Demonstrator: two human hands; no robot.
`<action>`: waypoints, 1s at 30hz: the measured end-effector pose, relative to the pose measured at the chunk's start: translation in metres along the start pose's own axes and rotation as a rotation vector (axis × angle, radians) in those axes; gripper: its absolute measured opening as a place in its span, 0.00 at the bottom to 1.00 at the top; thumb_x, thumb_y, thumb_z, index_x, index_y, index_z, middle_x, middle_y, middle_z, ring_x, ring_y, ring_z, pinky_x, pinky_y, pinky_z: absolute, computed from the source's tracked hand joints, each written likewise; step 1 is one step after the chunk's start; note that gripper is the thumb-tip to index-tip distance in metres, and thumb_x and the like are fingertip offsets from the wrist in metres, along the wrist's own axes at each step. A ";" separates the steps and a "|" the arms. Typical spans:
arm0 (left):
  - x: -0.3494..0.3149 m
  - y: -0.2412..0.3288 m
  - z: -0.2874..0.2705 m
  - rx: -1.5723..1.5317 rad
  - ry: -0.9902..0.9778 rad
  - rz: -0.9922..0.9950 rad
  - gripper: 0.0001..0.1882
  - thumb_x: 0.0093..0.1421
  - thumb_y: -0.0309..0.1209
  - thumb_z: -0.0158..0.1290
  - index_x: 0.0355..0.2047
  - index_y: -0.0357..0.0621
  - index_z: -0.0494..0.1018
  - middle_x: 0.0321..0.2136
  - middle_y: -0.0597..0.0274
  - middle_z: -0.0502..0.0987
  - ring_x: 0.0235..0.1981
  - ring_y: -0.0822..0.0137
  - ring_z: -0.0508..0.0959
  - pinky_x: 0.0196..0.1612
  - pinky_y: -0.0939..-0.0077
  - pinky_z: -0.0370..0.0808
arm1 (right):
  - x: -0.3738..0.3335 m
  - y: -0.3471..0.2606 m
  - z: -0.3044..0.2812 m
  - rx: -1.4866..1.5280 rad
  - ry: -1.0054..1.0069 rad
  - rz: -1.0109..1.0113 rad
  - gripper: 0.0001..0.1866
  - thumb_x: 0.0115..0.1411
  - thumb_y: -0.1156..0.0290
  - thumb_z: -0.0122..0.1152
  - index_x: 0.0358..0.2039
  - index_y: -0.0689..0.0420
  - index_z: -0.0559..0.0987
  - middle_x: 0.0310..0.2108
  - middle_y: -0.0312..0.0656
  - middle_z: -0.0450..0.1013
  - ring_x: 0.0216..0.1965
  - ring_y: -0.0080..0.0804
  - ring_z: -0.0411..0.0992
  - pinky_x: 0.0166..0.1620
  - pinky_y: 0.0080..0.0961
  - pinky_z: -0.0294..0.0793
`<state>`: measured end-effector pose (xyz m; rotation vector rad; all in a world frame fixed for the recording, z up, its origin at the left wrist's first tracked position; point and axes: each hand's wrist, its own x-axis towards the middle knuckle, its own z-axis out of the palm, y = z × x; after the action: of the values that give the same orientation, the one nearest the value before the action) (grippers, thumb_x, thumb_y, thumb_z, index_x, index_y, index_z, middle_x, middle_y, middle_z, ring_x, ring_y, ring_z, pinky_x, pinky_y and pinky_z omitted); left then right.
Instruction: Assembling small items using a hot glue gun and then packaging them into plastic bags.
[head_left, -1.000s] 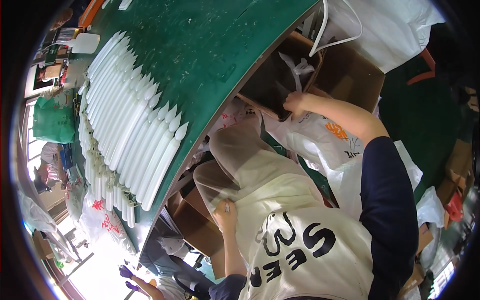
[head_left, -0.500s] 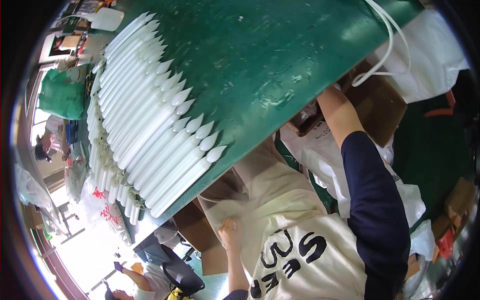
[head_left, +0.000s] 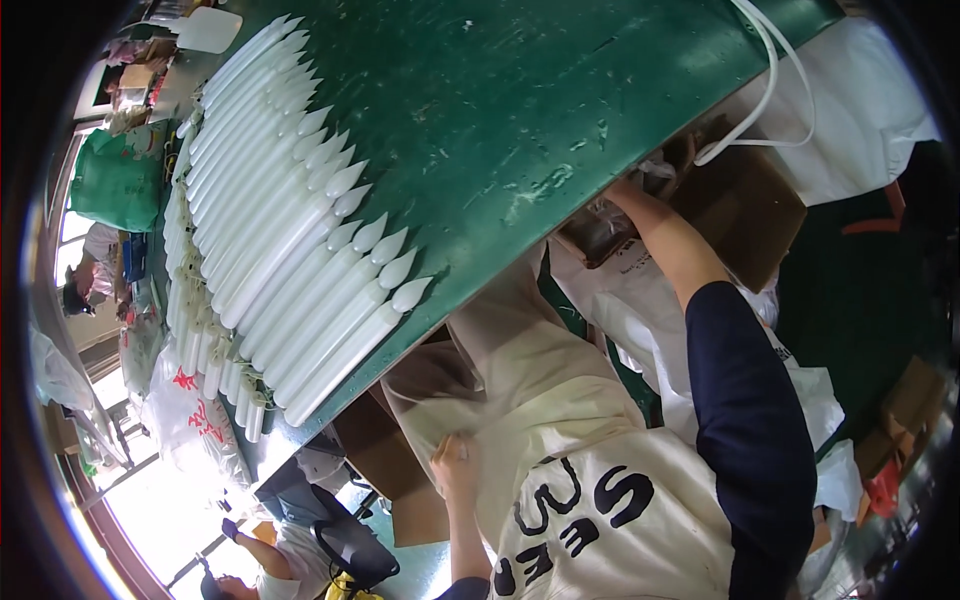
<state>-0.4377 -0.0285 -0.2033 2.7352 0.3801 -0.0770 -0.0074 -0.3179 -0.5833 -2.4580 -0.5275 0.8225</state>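
My left hand (head_left: 455, 462) rests on my thigh with its fingers curled closed. What it holds, if anything, is too small to make out. Under the table edge, my right hand (head_left: 622, 192) reaches into an open brown container (head_left: 590, 240) holding clear plastic; its fingers are hidden there. On the green table (head_left: 480, 130) lies a long row of white candle-shaped lights (head_left: 290, 270), side by side, their flame-shaped tips pointing away to the upper right. Another band of white sticks lies along their lower ends.
A looped white cable (head_left: 770, 90) hangs over the table's right end beside a white sack (head_left: 850, 120). A brown cardboard box (head_left: 750, 220) stands below. At the far left are a green bag (head_left: 118, 178) and a white plastic bag (head_left: 195, 420). Another person (head_left: 285, 550) sits at lower left.
My right hand has shifted slightly left and farther under the table edge. My left hand stays closed on my thigh. The whole view has moved a little.
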 end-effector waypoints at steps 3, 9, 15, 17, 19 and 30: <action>0.001 -0.002 -0.002 0.026 -0.006 0.002 0.08 0.47 0.23 0.51 0.15 0.40 0.64 0.16 0.52 0.68 0.16 0.49 0.70 0.20 0.61 0.66 | -0.012 0.011 0.005 -0.195 -0.408 0.125 0.16 0.47 0.59 0.55 0.36 0.48 0.79 0.38 0.42 0.74 0.38 0.39 0.74 0.41 0.34 0.71; 0.030 0.014 0.017 -0.092 -0.025 0.191 0.09 0.48 0.24 0.51 0.14 0.40 0.64 0.15 0.52 0.68 0.15 0.49 0.70 0.18 0.61 0.65 | -0.055 0.132 -0.028 -0.269 -0.212 0.115 0.14 0.46 0.62 0.55 0.32 0.53 0.80 0.34 0.48 0.75 0.35 0.41 0.74 0.37 0.33 0.73; 0.005 -0.005 0.000 0.069 -0.008 0.041 0.10 0.48 0.24 0.51 0.14 0.40 0.63 0.15 0.52 0.68 0.15 0.49 0.70 0.18 0.61 0.66 | -0.073 -0.077 -0.012 -0.325 -0.241 0.008 0.15 0.45 0.61 0.56 0.32 0.53 0.80 0.36 0.47 0.74 0.39 0.42 0.73 0.40 0.33 0.73; 0.013 0.003 0.005 0.035 -0.021 0.094 0.10 0.48 0.24 0.51 0.14 0.40 0.63 0.15 0.52 0.68 0.15 0.50 0.70 0.18 0.61 0.66 | -0.069 -0.041 0.013 -0.244 -0.098 0.144 0.15 0.45 0.61 0.56 0.32 0.52 0.80 0.37 0.47 0.74 0.41 0.41 0.73 0.42 0.33 0.72; 0.021 0.009 0.012 -0.008 -0.031 0.134 0.10 0.48 0.23 0.51 0.14 0.40 0.63 0.14 0.52 0.68 0.15 0.50 0.70 0.18 0.61 0.66 | -0.054 0.008 0.029 -0.308 -0.109 0.318 0.18 0.44 0.58 0.57 0.36 0.51 0.80 0.43 0.47 0.72 0.46 0.39 0.70 0.45 0.33 0.71; -0.007 0.017 -0.020 0.069 -0.012 -0.048 0.05 0.47 0.23 0.51 0.16 0.42 0.67 0.16 0.55 0.69 0.15 0.53 0.71 0.18 0.65 0.68 | -0.238 0.136 0.081 -0.347 0.036 0.048 0.21 0.45 0.57 0.60 0.39 0.53 0.77 0.45 0.47 0.70 0.46 0.39 0.69 0.48 0.35 0.69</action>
<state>-0.4394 -0.0380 -0.1779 2.7930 0.4470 -0.1215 -0.2085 -0.5188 -0.6095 -2.8052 -0.6465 0.7557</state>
